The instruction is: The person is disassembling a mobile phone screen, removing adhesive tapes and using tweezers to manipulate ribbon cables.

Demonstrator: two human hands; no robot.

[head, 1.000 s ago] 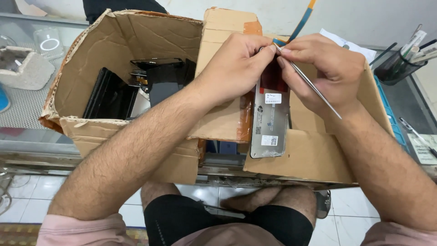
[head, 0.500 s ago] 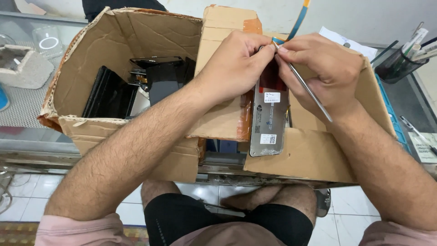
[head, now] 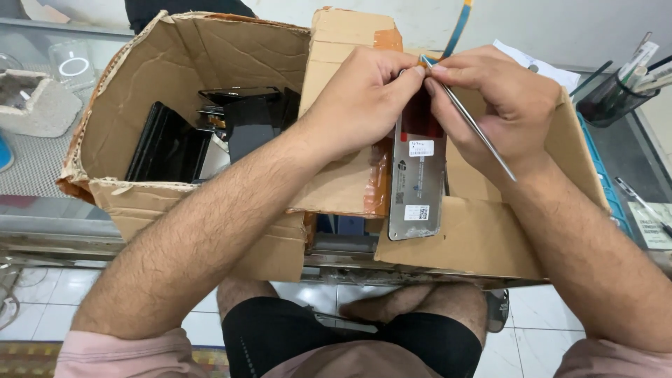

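Note:
My left hand grips the upper end of a flat grey metal-backed panel with small white stickers, which hangs down over the cardboard flaps. My right hand pinches thin metal tweezers; their tip meets the panel's top edge right beside my left fingertips. A thin blue and orange ribbon strip rises from behind my fingers. The top of the panel is hidden by both hands.
A torn open cardboard box at the left holds several black flat panels. A dark cup of tools stands at the right, with papers below it. A grey block lies at far left. My knees and tiled floor show below.
Both hands with the panel and tweezers have shifted very slightly; the tweezers' tip stays at the panel's top edge. Otherwise nothing has visibly changed.

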